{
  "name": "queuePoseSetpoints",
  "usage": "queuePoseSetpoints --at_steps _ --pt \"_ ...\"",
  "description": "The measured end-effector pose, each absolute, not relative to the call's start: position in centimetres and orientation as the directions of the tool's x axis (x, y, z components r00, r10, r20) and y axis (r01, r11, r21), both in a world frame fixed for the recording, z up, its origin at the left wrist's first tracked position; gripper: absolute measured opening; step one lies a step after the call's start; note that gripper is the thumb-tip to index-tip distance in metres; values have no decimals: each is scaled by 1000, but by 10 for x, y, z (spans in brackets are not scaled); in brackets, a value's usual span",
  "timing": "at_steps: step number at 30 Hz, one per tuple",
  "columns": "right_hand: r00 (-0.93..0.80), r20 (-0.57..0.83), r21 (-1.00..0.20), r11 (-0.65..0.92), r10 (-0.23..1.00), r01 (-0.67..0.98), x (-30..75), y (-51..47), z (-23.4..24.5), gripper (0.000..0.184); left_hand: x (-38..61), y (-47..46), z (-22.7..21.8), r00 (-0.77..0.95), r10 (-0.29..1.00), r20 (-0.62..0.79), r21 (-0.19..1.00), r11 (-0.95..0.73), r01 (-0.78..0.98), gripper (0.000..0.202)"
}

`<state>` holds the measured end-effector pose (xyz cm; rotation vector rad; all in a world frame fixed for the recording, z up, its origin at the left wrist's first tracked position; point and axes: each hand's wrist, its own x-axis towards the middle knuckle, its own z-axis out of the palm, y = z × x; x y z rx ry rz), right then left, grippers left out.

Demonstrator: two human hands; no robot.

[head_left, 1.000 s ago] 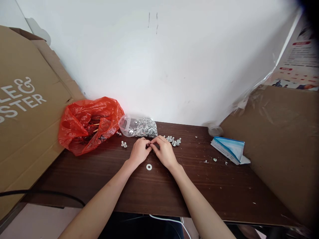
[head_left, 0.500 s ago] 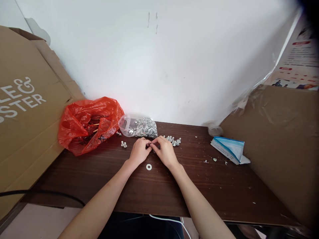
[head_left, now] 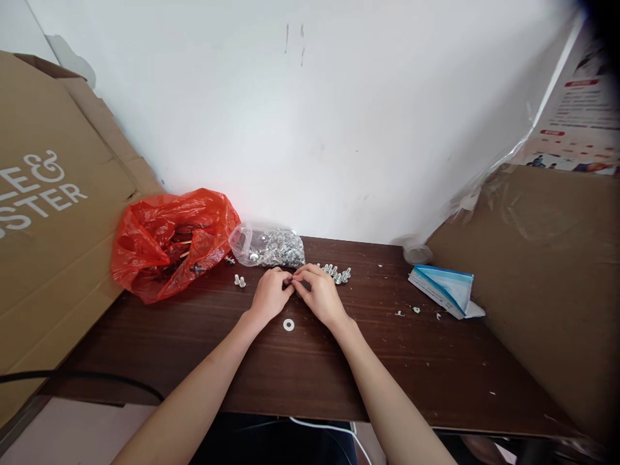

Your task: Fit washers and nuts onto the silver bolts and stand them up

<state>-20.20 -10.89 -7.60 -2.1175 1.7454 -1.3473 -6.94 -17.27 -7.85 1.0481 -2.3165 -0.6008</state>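
My left hand (head_left: 272, 290) and my right hand (head_left: 317, 292) meet over the middle of the dark wooden table, fingertips pinched together. Whatever sits between them is too small and too covered to make out. Just below the hands a flat pale washer (head_left: 289, 325) lies on the tabletop. Several silvery bolts (head_left: 343, 276) are grouped right beyond my right hand, partly behind it. To the left of my left hand stand two more bolts (head_left: 240, 281). Behind the hands rests a clear plastic bag (head_left: 278, 248) filled with small metal parts.
A crumpled red plastic bag (head_left: 140, 245) sits at the back left against a cardboard box (head_left: 58, 245). On the right are a blue and white packet (head_left: 442, 290), small scraps (head_left: 416, 310) and a clear round container (head_left: 416, 252). Another cardboard panel (head_left: 542, 258) bounds the right side.
The fingers of my right hand have shifted slightly against those of my left. The view has moved a little; the washer and bolts lie as before.
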Motion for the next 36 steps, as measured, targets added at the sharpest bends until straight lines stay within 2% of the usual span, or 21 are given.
queuePoseSetpoints --at_steps 7,17,26,31,34,36 --pt "2 549 -569 -376 -835 -731 -205 -109 -75 13 -69 -172 -77 -564 -780 272 590 598 -542 8" --pt "-75 516 -577 -282 -853 -766 -202 -112 -77 8 -70 -172 -77 -557 -787 266 583 592 -557 8" --pt "-25 549 -586 -362 -836 -725 -203 -110 -75 12 -68 -174 -78 -562 -787 255 585 588 -558 9" --pt "-46 517 -596 -320 -855 -737 -202 -108 -73 15 -69 -174 -79 -573 -781 249 538 603 -588 12" --pt "-55 509 -596 -306 -859 -743 -203 -107 -72 14 -69 -167 -67 -588 -777 224 504 609 -612 22" --pt "-55 505 -593 -300 -861 -747 -203 -107 -71 14 -60 -153 -50 -606 -766 215 475 624 -620 48"
